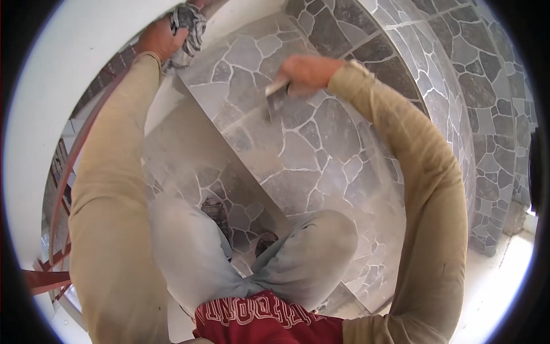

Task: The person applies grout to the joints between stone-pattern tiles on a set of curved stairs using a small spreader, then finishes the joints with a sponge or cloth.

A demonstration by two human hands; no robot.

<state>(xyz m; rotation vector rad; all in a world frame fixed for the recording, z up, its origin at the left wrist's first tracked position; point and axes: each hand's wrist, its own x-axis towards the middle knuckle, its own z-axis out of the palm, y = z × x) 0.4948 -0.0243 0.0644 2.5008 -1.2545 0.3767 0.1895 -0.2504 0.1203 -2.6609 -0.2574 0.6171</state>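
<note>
Gripping one scraper [277, 97] in right hand [306, 73], one rag [188, 26] in left hand [162, 39].

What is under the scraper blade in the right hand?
The scraper in the right hand lies on a grey stone-paved stair step with pale joints. The stone directly beneath the blade is covered.

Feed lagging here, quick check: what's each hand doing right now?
Left hand: closed on a crumpled rag.
Right hand: closed on a scraper, blade against the stone step.
</note>
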